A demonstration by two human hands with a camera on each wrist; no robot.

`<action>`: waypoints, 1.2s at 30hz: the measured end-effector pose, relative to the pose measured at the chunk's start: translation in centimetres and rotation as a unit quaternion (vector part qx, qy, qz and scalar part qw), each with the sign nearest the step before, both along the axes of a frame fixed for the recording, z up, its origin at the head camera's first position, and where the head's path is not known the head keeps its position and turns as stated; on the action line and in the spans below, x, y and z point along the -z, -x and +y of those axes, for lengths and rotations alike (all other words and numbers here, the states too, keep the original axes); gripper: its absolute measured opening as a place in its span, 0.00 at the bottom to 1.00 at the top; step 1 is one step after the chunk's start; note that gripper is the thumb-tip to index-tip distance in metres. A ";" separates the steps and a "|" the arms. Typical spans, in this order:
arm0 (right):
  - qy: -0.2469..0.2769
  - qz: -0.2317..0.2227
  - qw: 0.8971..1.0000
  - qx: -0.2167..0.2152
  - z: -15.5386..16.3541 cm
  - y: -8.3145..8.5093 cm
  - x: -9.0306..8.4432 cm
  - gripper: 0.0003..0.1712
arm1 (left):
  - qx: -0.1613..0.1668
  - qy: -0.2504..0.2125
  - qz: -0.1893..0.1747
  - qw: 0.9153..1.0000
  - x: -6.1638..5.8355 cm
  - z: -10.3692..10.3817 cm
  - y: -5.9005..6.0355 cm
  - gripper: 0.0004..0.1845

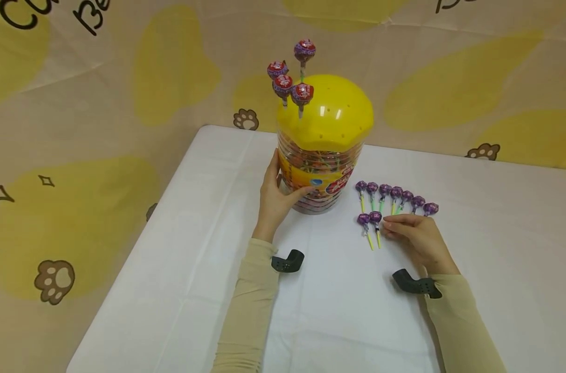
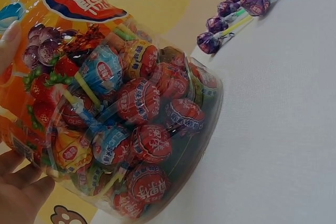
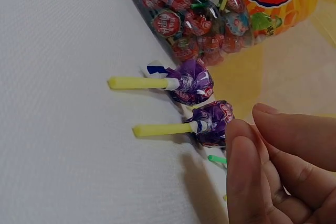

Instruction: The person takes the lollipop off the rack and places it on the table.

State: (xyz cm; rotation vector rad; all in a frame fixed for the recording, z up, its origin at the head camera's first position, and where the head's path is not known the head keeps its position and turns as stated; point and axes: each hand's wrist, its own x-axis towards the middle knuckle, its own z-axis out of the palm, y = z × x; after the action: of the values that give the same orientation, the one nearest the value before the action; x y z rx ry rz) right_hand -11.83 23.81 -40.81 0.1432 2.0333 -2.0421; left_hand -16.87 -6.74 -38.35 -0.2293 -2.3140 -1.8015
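My left hand [image 1: 277,199] grips a clear plastic jar [image 1: 311,204] at its left side, thumb across the printed label and fingers round the far side. Wrapped lollipops [image 2: 139,100] fill the jar. Its domed yellow lid [image 1: 341,111] has small holes, and several red-and-purple lollipops [image 1: 303,94] stand in the lid's left part. My right hand [image 1: 415,235] is just right of two purple lollipops [image 1: 375,217] lying side by side on the table. Its thumb and finger are bent close together beside the nearer candy head [image 3: 212,121], with nothing showing between them.
Behind the two lollipops lies a row of several purple lollipops [image 1: 396,192], with yellow and green sticks. The white-covered table [image 1: 217,207] ends at a patterned yellow-and-beige cloth backdrop [image 1: 451,93]. Black wrist mounts [image 1: 287,261] sit on both sleeves.
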 end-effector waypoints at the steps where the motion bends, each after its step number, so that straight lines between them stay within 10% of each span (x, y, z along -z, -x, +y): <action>1: 0.008 0.003 1.000 0.003 0.0 0.0 0.0 0.07 | -0.001 0.000 0.000 1.000 0.0 0.0 0.0 0.54; 36: 0.096 0.207 0.972 0.056 -5.7 0.4 -8.5 0.12 | -0.006 0.000 0.001 1.000 0.1 0.1 -0.1 0.54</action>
State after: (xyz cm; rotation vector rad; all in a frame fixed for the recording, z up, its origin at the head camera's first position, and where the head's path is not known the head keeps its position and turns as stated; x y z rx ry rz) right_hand -12.27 18.09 -32.31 -0.2315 2.0697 -2.4973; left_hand -16.81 -6.65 -38.46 -0.2170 -2.3092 -1.7932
